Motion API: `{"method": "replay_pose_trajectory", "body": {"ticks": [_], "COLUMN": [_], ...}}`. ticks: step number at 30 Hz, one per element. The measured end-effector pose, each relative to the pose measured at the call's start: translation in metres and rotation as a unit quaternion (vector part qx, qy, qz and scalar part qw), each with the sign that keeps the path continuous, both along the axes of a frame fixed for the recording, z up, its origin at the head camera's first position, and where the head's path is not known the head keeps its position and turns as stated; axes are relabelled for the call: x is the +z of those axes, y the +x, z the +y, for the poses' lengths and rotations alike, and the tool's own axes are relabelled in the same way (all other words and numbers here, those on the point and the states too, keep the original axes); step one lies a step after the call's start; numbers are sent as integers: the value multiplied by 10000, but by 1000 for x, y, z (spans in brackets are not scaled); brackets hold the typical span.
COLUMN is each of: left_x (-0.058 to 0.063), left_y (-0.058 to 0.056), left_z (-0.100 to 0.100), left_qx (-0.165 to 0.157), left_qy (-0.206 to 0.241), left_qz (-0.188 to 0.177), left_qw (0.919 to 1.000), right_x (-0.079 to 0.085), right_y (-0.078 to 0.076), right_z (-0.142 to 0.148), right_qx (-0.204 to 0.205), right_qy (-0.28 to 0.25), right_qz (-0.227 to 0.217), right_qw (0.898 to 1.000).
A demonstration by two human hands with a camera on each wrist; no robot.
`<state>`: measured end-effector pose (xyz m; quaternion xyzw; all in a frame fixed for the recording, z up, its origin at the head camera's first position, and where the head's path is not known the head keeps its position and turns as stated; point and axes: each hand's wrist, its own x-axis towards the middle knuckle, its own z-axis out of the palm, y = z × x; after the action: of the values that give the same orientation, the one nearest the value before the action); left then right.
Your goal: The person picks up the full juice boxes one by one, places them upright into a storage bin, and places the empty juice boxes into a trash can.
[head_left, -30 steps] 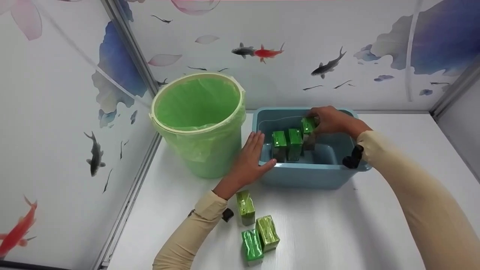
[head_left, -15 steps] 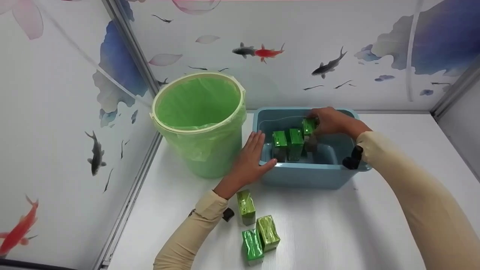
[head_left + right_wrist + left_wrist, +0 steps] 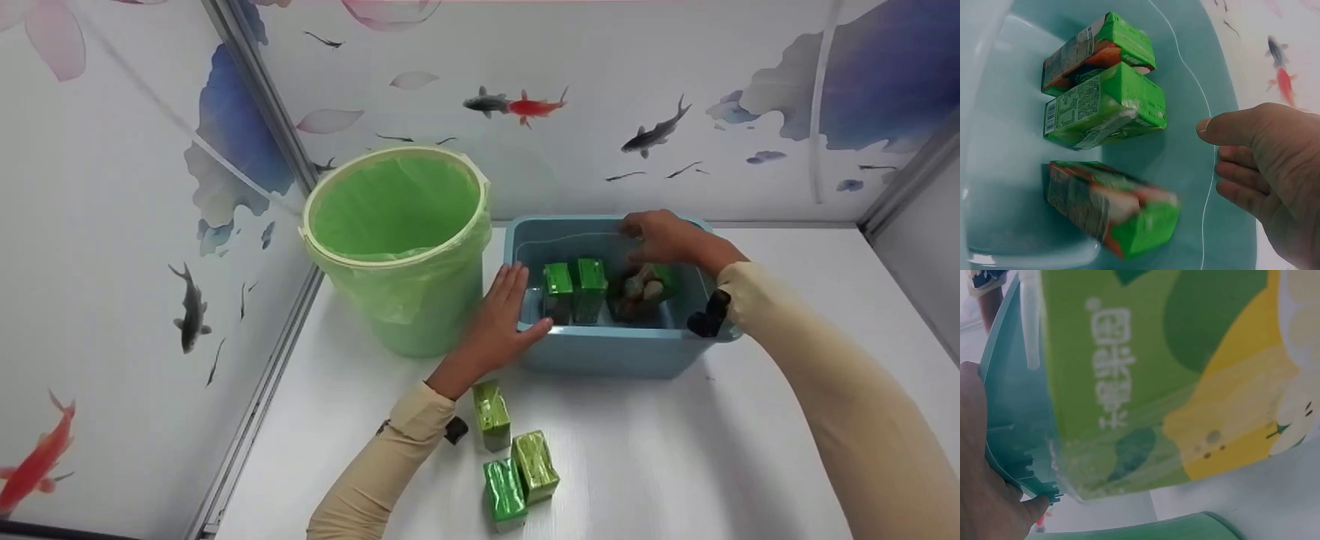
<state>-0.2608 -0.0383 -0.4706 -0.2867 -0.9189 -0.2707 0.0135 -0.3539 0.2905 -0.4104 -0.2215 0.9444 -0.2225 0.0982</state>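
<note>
A blue plastic basin (image 3: 615,354) holds three green-topped drink cartons. Two of them, one carton (image 3: 558,279) and its neighbour (image 3: 591,277), stand side by side at the left. The third carton (image 3: 1148,230) leans over toward the right, blurred in the right wrist view. Just apart from the cartons, my right hand (image 3: 667,238) hovers inside the back rim, fingers loosely bent around nothing. My left hand (image 3: 493,322) rests on the basin's front left corner, fingers extended along the left rim and thumb on the front rim. A yellow-green carton face (image 3: 1157,394) fills much of the left wrist view.
Left of the basin stands a light green bin (image 3: 409,300) with a bag liner. On the white table (image 3: 637,465) in front lie two yellow-green cartons (image 3: 491,416) and a green carton (image 3: 505,491), near my left forearm. Fish-patterned panels rise behind and at the left.
My right hand has let go of the third carton, which has tipped from upright toward the right. My left hand and the other cartons have stayed in place.
</note>
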Motion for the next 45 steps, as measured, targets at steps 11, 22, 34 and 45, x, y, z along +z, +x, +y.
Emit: {"method": "replay_pose_trajectory", "body": {"ticks": [11, 22, 34, 45], "left_x": [-2, -3, -2, -3], "left_y": [-2, -1, 0, -1], "left_z": [-1, 0, 0, 0], "left_qx": [-65, -25, -17, 8], "left_qy": [53, 79, 9, 8], "left_qz": [109, 57, 53, 98], "left_qw": [9999, 9999, 10000, 10000], "right_x": [0, -1, -1, -1], "right_y": [6, 9, 13, 16], "right_z": [3, 4, 14, 10], "right_qx": [-80, -284, -1161, -1436], "right_qy": [-49, 101, 1137, 1430], "right_qz": [-115, -426, -885, -1422], "right_qw": [9999, 9986, 9827, 9689]}}
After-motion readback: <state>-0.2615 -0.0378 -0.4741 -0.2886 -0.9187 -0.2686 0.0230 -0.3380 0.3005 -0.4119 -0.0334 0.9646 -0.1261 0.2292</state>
